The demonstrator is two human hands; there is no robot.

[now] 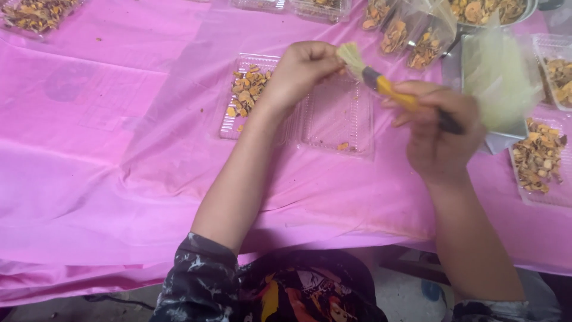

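Observation:
My right hand [442,134] grips the yellow and black handle of a paint brush [381,83] held above the table. My left hand [301,68] pinches the pale bristles at the brush's tip. Under both hands lies an open clear plastic clamshell box [336,119] on the pink table cover [107,149]. Its left half holds a small heap of dried orange-brown slices [247,89]; its right half holds only a few crumbs.
Clear bags of dried slices [405,33] stand at the back. A metal bowl [491,12] of slices sits behind them. Filled plastic trays lie at the right [539,158] and far left corner [36,15]. A blurred pale plastic bag [497,77] is beside my right hand.

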